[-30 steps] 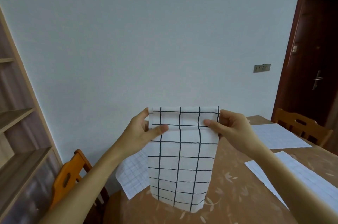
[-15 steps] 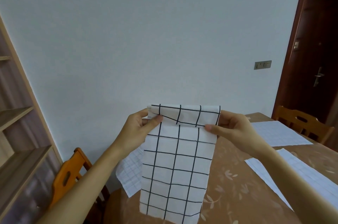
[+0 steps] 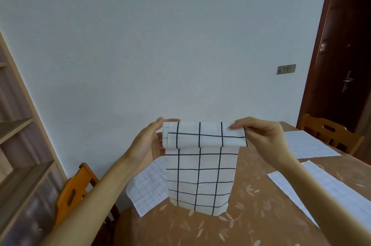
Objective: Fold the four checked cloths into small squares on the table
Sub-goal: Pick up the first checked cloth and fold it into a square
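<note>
Pinching the folded top of the bold-checked cloth (image 3: 200,175) with left hand (image 3: 148,141) and right hand (image 3: 261,135), you're mid-fold; three cloths (image 3: 325,187) lie unfolded on the bench (image 3: 251,215).

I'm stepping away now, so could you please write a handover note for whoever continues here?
The left grip and right grip each pinch a top end of the white cloth with bold black checks, held upright over the brown leaf-patterned table, top edge turned over.
Three fine-checked white cloths lie flat, unfolded: left cloth, far-right cloth, near-right cloth.
None finished; all four left to fold.
</note>
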